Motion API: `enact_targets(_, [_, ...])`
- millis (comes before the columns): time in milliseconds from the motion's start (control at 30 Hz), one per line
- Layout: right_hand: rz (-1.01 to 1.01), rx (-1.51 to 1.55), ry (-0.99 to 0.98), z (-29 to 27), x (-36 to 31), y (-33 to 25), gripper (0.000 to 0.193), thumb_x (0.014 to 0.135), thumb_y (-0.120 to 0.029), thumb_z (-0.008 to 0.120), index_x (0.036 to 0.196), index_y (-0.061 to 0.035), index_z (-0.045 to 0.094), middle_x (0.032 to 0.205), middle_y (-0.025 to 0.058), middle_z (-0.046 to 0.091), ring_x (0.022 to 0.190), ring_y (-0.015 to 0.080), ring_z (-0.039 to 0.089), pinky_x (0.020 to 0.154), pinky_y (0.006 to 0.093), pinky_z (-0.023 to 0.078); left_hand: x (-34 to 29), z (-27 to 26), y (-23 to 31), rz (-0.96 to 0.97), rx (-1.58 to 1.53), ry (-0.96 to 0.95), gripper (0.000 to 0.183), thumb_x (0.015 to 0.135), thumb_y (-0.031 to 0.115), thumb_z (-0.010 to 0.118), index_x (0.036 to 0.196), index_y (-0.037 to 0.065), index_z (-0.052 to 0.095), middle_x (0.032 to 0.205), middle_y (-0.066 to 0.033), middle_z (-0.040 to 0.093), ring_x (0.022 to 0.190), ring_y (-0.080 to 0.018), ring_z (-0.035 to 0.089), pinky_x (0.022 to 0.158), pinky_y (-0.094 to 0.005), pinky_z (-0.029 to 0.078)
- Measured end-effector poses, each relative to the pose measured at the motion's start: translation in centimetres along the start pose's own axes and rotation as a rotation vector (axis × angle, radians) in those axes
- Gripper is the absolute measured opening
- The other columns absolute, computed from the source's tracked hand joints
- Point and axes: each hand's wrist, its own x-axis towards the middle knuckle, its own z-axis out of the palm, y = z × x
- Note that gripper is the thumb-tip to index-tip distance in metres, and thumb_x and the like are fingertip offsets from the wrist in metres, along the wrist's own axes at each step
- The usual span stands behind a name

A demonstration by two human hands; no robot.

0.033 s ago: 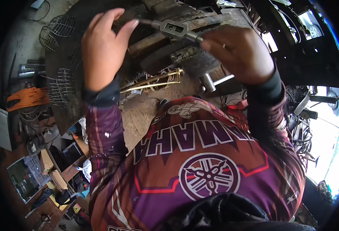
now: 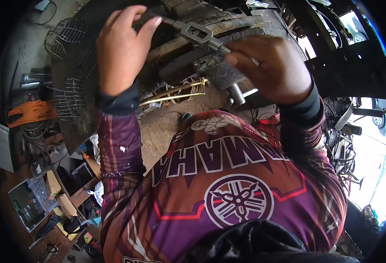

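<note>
A grey metal tap wrench (image 2: 196, 33) slants from upper left to lower right over the dark workbench, an oblong opening in its middle. My right hand (image 2: 274, 65) is closed round its lower right handle, slightly smeared by motion. At the other handle's end is my left hand (image 2: 123, 52), thumb and fingers apart, the thumb tip beside or touching the metal; no wrapped grip shows. What lies under the wrench's middle cannot be made out. Below the wrench, a hammer (image 2: 236, 94) with a metal head lies near the bench's front edge.
Rusty metal bars (image 2: 239, 24) lie across the bench behind the wrench. A brass-coloured frame (image 2: 175, 94) juts out in front. Wire cages (image 2: 72, 30) and a wire rack (image 2: 70, 98) sit at left, near an orange cloth (image 2: 33, 111). Cables and parts (image 2: 344, 151) hang at right.
The wrench has tilted further, its right handle swinging down toward me. My right hand has come slightly down with it; my left hand has shifted slightly right.
</note>
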Motion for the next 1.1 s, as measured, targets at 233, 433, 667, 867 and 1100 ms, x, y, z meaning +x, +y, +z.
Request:
enact_targets(233, [0.071,-0.059,-0.259,0.4,0.7,-3.1,0.022,0.097,-0.027,0.064,0.086,-0.0082,0.071,0.069,0.0154,0.066,0.064,0.0357,0.066,0.058,0.0468,0.052,3.3,1.9,3.7,-0.177,-0.361,-0.308,0.037,0.098,0.034,0.066,0.117,0.003,0.071,0.098,-0.0133,0.076,0.088,-0.0188,0.071,0.081,-0.0318,0.053])
enact_targets(433, [0.125,0.128,-0.039,-2.2,3.6,2.3,0.033,0.093,-0.016,0.066,0.123,-0.0006,0.069,0.106,0.02,0.072,0.094,0.0328,0.071,0.086,0.0405,0.057,-0.8,-2.3,7.7,0.057,-0.387,-0.146,0.064,0.092,0.04,0.076,0.137,0.0,0.056,0.125,-0.0219,0.067,0.115,-0.0297,0.066,0.099,-0.0374,0.05])
enact_targets(667, [-0.376,-0.022,-0.179,1.8,8.8,7.4,0.039,0.08,-0.004,0.062,0.118,-0.003,0.072,0.118,0.0209,0.07,0.113,0.0358,0.066,0.1,0.0444,0.053,-6.5,-2.9,6.8,0.118,-0.351,-0.12,0.071,0.077,0.019,0.082,0.138,0.002,0.049,0.14,-0.0206,0.056,0.129,-0.0357,0.055,0.111,-0.0487,0.038])
enact_targets(867, [0.014,0.025,-0.337,-2.3,2.6,4.6,0.03,0.093,-0.02,0.066,0.116,-0.0016,0.072,0.099,0.0184,0.073,0.089,0.0333,0.071,0.081,0.0417,0.057,-4.0,-3.0,1.1,-0.178,-0.19,-0.133,0.029,0.092,0.022,0.073,0.112,0.001,0.07,0.103,-0.018,0.073,0.094,-0.0308,0.072,0.085,-0.0381,0.054])
enact_targets(1100, [0.025,-0.076,-0.18,-0.8,1.2,-1.4,0.029,0.093,-0.036,0.068,0.088,-0.0066,0.069,0.074,0.0187,0.067,0.072,0.0408,0.067,0.065,0.0505,0.053,1.4,1.6,-2.0,-0.207,-0.192,-0.161,0.031,0.095,0.03,0.07,0.114,0.006,0.073,0.1,-0.0125,0.077,0.09,-0.0215,0.074,0.079,-0.0314,0.054])
